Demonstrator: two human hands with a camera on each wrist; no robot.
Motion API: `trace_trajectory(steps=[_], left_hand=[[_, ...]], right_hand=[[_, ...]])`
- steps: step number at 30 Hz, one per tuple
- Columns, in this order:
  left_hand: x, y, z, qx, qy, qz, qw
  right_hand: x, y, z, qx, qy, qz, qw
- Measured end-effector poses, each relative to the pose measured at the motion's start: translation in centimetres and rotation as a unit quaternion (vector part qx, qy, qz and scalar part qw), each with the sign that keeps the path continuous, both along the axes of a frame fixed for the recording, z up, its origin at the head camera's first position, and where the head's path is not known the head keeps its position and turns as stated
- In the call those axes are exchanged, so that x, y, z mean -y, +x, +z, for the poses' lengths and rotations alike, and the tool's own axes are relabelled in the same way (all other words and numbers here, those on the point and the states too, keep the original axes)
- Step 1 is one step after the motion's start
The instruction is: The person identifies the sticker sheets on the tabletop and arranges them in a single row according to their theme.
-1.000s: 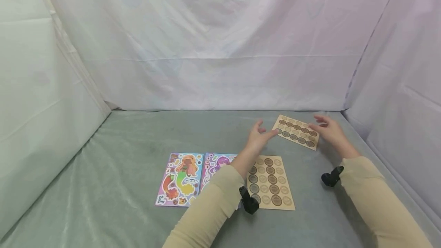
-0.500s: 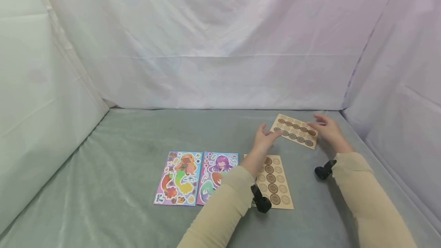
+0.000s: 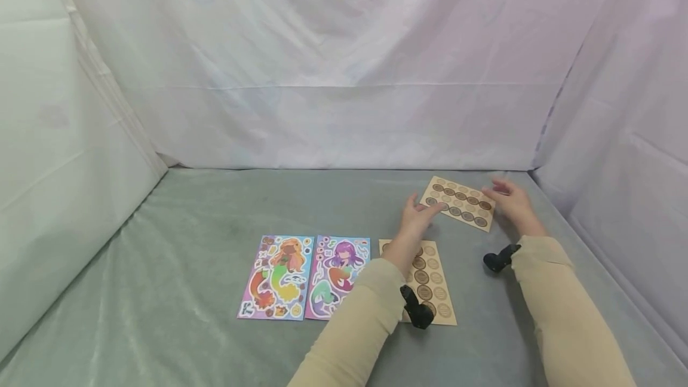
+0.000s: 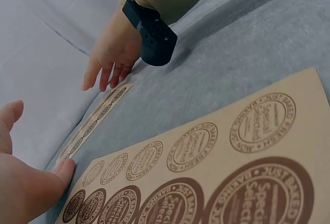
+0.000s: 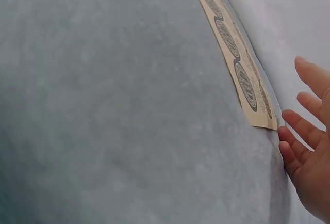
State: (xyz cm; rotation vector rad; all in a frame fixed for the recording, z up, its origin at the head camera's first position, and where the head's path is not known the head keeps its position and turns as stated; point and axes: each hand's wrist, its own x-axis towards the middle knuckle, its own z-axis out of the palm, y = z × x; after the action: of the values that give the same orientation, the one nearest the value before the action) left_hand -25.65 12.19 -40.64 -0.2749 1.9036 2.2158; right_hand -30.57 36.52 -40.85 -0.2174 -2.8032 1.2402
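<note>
A tan sticker sheet (image 3: 463, 200) with rows of round brown labels lies at a slant on the far right of the table. My left hand (image 3: 415, 223) is at its near left corner, with the thumb over the edge and the fingers spread. At the sheet's right end is my right hand (image 3: 513, 205), its fingers loosely extended; in the right wrist view the fingertips (image 5: 289, 118) are close to the sheet's corner. Whether they touch it I cannot tell. Beneath my left forearm lies a second tan sticker sheet (image 3: 438, 279), partly hidden; its print reads "Special Selected".
Two colourful mermaid sticker sheets (image 3: 276, 276) lie side by side to the left of the second tan sheet. Grey cloth (image 3: 177, 267) covers the table. White curtains (image 3: 344, 124) close off the back and both sides. A black wrist camera (image 3: 418, 309) sits on each wrist.
My left hand has shifted slightly right and nearer along the slanted sheet's edge. The right forearm has swung a little leftward. The camera view has drifted slightly; the sheets look unmoved.
</note>
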Motion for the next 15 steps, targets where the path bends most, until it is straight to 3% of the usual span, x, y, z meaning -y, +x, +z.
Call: trace_trajectory(steps=[3, 6, 10, 15], left_hand=[[-0.18, 0.03, 0.15, 0.014, 0.013, 0.001, 0.9998], [-0.28, 0.06, 0.14, 0.02, 0.061, 0.003, 0.9979], [-0.2, 0.04, 0.05, 0.029, 0.134, -0.001, 0.9906], [-0.11, 0.03, -0.05, 0.042, 0.179, -0.002, 0.983]], right_hand=[[0.16, 0.0, -0.09, 0.0, 0.011, 0.018, 0.9998], [0.28, -0.07, -0.25, 0.004, 0.02, 0.03, 0.9994], [0.43, -0.13, -0.51, 0.005, 0.026, 0.036, 0.999], [0.66, -0.11, -0.66, 0.01, 0.021, 0.035, 0.9991]])
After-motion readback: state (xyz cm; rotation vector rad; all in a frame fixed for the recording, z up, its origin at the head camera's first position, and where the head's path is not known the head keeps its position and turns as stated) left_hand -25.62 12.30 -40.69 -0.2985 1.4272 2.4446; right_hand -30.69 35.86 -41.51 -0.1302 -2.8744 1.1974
